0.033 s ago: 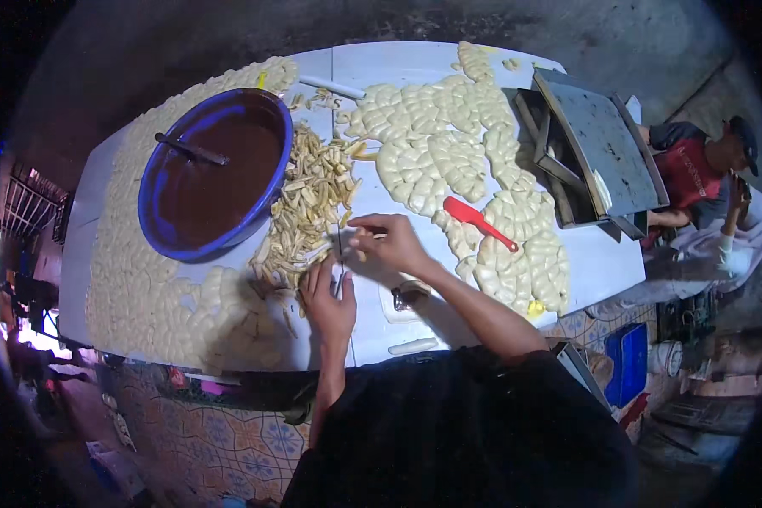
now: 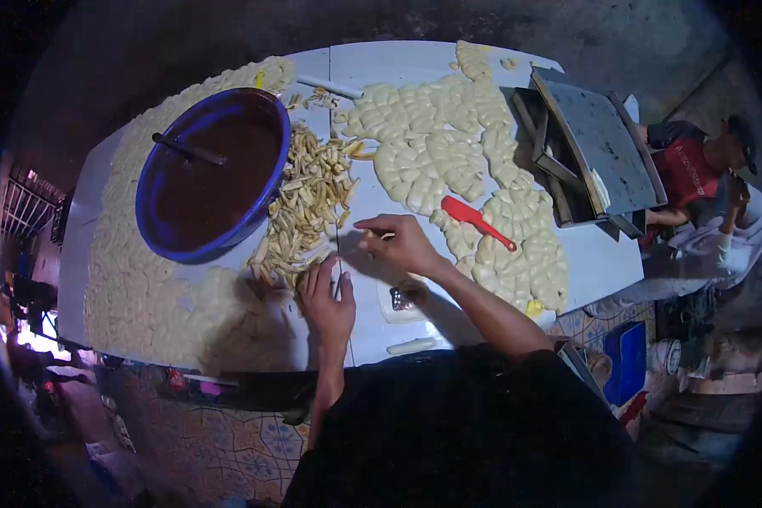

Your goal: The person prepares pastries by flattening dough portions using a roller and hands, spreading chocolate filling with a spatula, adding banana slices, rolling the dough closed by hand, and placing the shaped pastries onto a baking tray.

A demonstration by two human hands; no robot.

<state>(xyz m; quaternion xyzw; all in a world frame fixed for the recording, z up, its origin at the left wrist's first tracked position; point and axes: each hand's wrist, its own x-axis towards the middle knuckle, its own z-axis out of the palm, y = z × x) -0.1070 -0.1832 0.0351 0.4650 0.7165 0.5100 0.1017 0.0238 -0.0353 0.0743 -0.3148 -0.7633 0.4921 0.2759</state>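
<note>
Near the table's middle, my left hand (image 2: 326,309) rests with its fingers stretched out and thumb apart, fingertips at the edge of a pile of pale, brownish strips (image 2: 309,199), perhaps peeled fruit. Just to the right and above it, my right hand (image 2: 396,245) has its fingers bent together around a small piece I cannot make out. A blue basin (image 2: 148,203) of brown liquid, with a dark-handled utensil (image 2: 186,149) in it, stands left of the pile. Below my right hand lies a small pale tray (image 2: 394,309) with something dark on it.
Pale dough pieces (image 2: 419,165) cover much of the white table (image 2: 605,262). A red spatula (image 2: 474,218) lies right of my hands, a white rod (image 2: 330,85) behind. Stacked metal trays (image 2: 593,135) stand at the right, beside another person (image 2: 686,169). A blue crate (image 2: 625,360) is below.
</note>
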